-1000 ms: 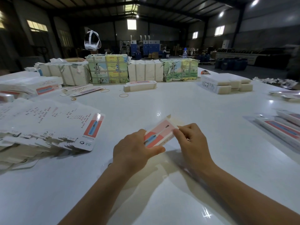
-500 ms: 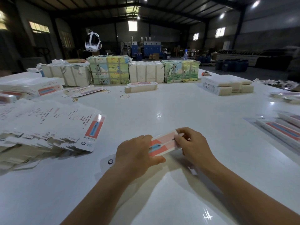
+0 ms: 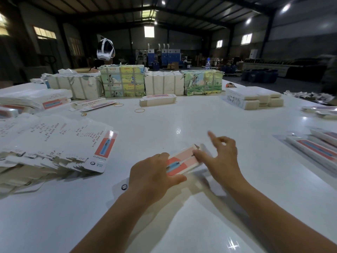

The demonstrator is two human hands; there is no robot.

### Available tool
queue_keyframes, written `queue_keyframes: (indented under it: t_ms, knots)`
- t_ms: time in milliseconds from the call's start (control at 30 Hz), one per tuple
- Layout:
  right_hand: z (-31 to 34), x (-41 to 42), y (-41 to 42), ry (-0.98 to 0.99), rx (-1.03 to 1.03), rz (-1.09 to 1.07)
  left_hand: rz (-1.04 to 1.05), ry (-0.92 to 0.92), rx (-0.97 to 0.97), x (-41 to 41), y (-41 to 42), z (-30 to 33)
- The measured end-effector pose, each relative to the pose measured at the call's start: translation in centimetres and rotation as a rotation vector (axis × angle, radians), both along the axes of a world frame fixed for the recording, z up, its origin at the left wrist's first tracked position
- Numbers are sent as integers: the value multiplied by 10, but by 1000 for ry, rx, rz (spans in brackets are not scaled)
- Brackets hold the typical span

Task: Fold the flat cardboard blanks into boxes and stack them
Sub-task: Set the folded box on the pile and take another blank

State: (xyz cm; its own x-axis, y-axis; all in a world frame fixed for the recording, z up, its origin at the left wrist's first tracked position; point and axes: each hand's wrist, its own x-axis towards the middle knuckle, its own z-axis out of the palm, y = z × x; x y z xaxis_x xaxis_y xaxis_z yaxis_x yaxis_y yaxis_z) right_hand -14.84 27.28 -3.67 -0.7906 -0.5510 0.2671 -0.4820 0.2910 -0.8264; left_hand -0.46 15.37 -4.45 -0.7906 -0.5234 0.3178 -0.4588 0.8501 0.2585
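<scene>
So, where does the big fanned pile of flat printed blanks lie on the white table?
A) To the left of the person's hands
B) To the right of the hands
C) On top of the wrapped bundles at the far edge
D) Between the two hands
A: the fanned pile of blanks spreads over the table to the left of the left hand and right hand.
</scene>
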Motion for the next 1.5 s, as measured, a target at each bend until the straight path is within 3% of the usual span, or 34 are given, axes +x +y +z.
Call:
queue_keyframes:
  t_ms: [67,133,167,200,300,400,467,533,667,733,1100,1300,1500]
  knots:
    - [5,-3,-1,-329,-107,34,-21,17,23,0,2,2]
    - [7,-2,-2,-863,-412,174,-40,24,36,-1,5,1]
    - [8,-2,-3,-1035,-542,238,-48,28,39,-1,5,1]
    - [8,-3,-3,-1076,-577,271,-54,32,40,-2,5,0]
    - [3,0,-3,-798,-472,245,-62,34,57,-2,4,-2]
    - [-4,5,-1,-59,-213,175,-45,23,61,-3,3,-4]
    - [-9,11,-2,234,-38,159,-32,-1,46,-4,2,-5]
    - [-13,13,-4,208,18,183,-20,-20,20,-3,1,-6]
    - [-1,13,-8,-459,-302,209,42,-9,-62,-2,-1,-6]
    - [5,11,-5,-650,-394,266,58,15,-89,-4,-1,-7]
    - [9,10,2,-643,-456,227,27,66,-145,-5,1,-10]
    - [6,14,2,-422,-408,233,9,97,-145,-5,1,-10]
    - [3,13,-1,-326,-367,255,1,118,-111,-4,-2,-13]
